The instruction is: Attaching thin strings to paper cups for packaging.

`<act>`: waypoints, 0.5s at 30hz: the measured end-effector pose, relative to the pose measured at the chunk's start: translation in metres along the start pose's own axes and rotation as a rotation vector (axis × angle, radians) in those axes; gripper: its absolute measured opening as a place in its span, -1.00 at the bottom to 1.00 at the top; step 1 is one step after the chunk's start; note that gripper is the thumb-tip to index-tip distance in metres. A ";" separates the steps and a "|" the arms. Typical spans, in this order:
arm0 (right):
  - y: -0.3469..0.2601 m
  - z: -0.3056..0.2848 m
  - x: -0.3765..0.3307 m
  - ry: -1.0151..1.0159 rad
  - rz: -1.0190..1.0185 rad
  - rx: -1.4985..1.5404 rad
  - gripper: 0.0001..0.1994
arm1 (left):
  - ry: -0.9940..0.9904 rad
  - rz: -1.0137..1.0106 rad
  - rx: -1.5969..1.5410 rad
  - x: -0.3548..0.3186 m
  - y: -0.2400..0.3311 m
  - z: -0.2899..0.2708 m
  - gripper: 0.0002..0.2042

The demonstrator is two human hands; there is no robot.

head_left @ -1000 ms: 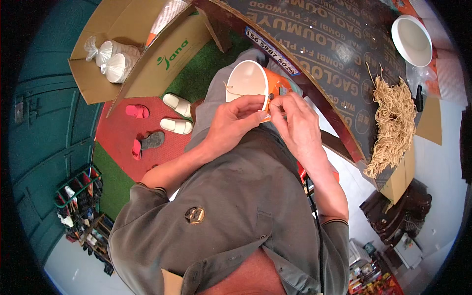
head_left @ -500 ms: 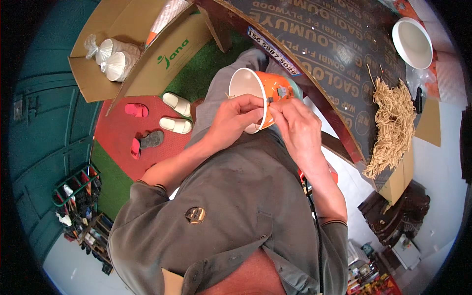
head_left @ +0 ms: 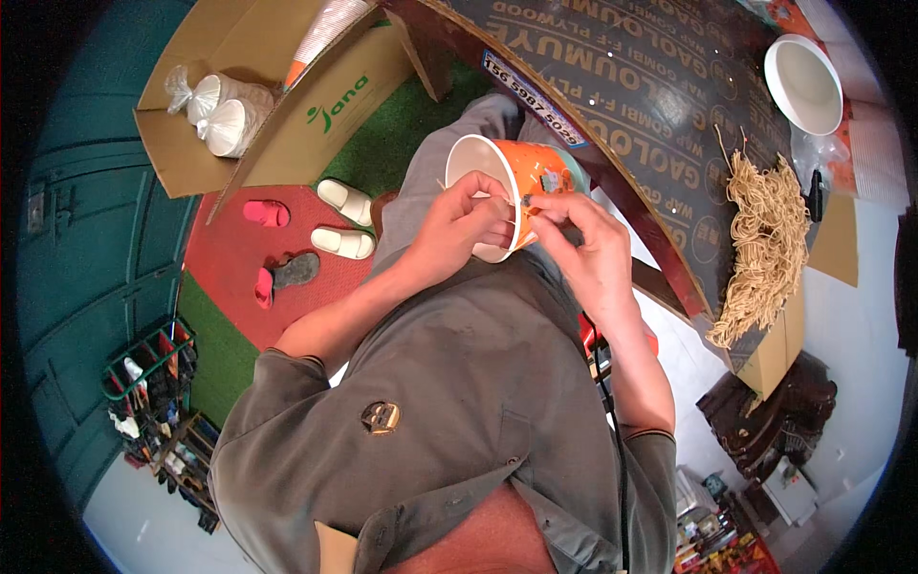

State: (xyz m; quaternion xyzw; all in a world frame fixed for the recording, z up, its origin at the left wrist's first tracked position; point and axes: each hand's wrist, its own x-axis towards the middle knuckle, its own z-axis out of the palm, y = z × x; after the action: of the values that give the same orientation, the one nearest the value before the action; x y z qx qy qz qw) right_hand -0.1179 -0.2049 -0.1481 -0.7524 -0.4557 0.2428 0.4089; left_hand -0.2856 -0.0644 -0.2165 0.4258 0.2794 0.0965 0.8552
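A paper bucket [head_left: 537, 160], orange outside and white inside, lies tipped over my lap with its mouth toward the left. My left hand [head_left: 469, 212] reaches into the mouth at the rim, fingers curled and pinched; what they hold is hidden. Outside the wall, just beside the rim, my right hand [head_left: 580, 239] brings thumb and index finger together. A thin pale strand seems to show between the hands, too small to be sure of. A heap of tan cords [head_left: 765, 249] lies on the dark plywood tabletop [head_left: 660, 124] to the right.
A white round tub [head_left: 803, 84] stands at the table's far right, near a black marker-like object [head_left: 815, 195]. An open cardboard box [head_left: 316, 124] at the left holds bagged white cups [head_left: 229, 127]. White slippers [head_left: 342, 243] and pink slippers [head_left: 266, 213] lie on a red mat [head_left: 225, 263].
My right hand has turned and its fingers have opened out a little, staying near the rim. My left fingers have shifted slightly inside the mouth. The bucket stays in place.
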 end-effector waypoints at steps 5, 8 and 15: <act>0.009 0.002 -0.004 -0.058 0.167 0.286 -0.78 | -0.004 -0.008 0.047 -0.008 0.006 0.003 -0.89; 0.008 0.006 -0.004 -0.081 0.159 0.385 -0.77 | -0.063 0.050 0.005 -0.012 0.008 0.004 -0.89; -0.007 0.015 -0.003 0.056 -0.111 0.064 -0.81 | -0.134 0.199 0.270 -0.020 0.016 0.014 -0.86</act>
State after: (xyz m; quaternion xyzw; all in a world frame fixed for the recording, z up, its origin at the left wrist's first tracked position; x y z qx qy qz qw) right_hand -0.1338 -0.2003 -0.1503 -0.7190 -0.4772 0.2128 0.4582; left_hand -0.2929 -0.0718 -0.1895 0.5677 0.1886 0.1135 0.7933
